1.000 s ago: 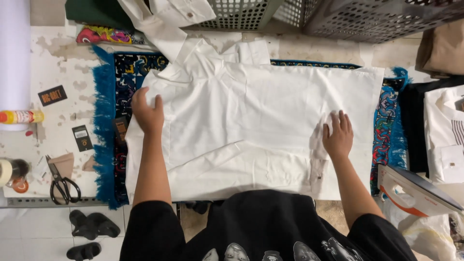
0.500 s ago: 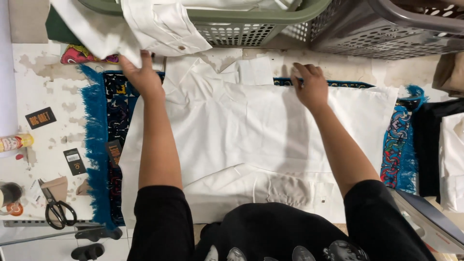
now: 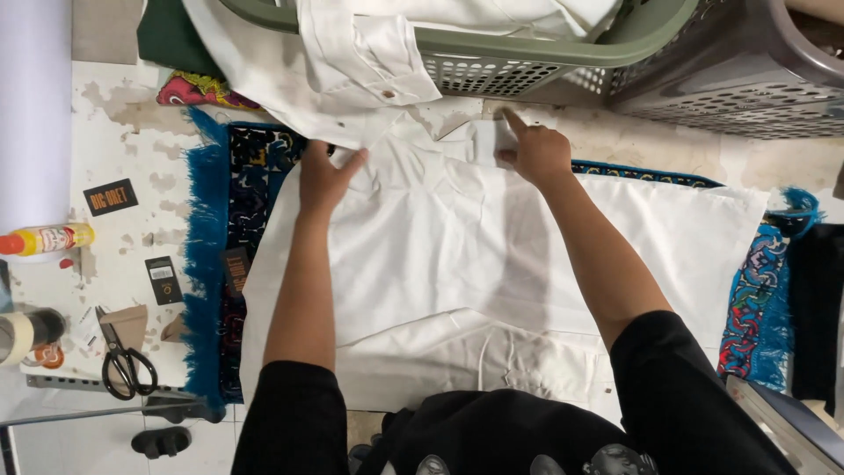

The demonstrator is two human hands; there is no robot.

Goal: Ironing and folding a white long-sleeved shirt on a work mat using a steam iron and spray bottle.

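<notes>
White shirt [image 3: 457, 264] flat under both hands

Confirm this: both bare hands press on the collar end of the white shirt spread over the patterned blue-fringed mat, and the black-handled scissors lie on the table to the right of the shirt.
One detail is wrong. The head view shows the black-handled scissors left of the white shirt, not right. The rest holds: left hand and right hand press its collar end over the patterned blue-fringed mat.

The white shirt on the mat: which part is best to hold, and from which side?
Probably the collar end of the white shirt, approached from the person's near side: it lies flat, and the left hand and right hand rest there, clear of the green basket.
</notes>
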